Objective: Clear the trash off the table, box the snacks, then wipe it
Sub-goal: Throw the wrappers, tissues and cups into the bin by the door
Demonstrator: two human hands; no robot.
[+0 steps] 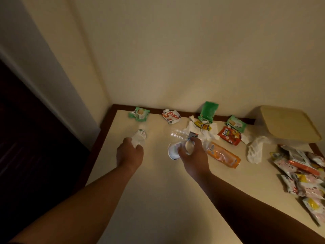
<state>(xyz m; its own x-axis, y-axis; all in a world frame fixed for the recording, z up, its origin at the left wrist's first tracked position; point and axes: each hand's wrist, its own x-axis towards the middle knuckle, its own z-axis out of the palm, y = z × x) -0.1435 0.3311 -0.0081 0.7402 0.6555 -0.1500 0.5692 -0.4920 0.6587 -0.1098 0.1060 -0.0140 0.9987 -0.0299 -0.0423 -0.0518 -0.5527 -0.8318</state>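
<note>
My left hand (129, 153) grips the near end of a small clear plastic bottle (140, 136) lying on the cream table (158, 199). My right hand (191, 154) is closed around a crushed clear bottle (181, 136) and a white lid-like piece (173, 150). Just right of it lies an orange-labelled bottle (222, 154). Along the wall sit empty wrappers: a green one (139, 113), a white and red one (170, 116), a tall green pouch (208, 110), a yellow one (202, 125), a red Tiger pack (229, 135), and crumpled tissues (253, 150).
A beige lidded box (288, 124) stands at the back right corner. A heap of sealed snack packets (302, 175) lies at the right edge. The table sits in a wall corner; its dark left rim (93, 155) borders a dark drop.
</note>
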